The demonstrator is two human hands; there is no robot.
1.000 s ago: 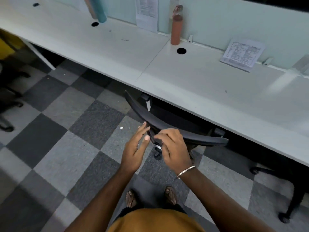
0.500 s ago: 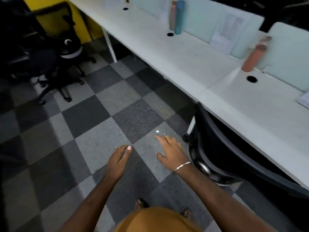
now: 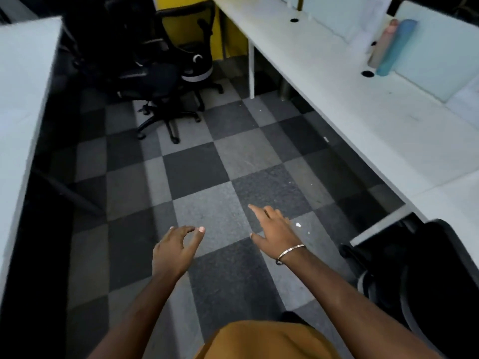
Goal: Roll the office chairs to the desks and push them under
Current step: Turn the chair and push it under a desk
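Two black office chairs [image 3: 166, 73] stand close together at the far end of the aisle, out from the desks, their star bases on the checkered floor. A third black chair [image 3: 425, 268] sits tucked against the long white desk [image 3: 363, 120] at the lower right. My left hand [image 3: 175, 251] hovers over the floor with fingers loosely curled, holding nothing. To its right, my right hand [image 3: 272, 230] reaches forward with fingers spread and holds nothing. Both hands are far from the distant chairs.
A second white desk [image 3: 23, 104] runs along the left edge. On the right desk stand a blue bottle [image 3: 395, 47] and a pinkish bottle [image 3: 383, 45] against pale dividers. A yellow wall [image 3: 186, 19] closes the far end. Grey checkered carpet [image 3: 207, 161] fills the aisle.
My right hand let go of the chair back at the desk. My view swung left down the aisle, and the far chairs came into sight. Both hands now hang free.
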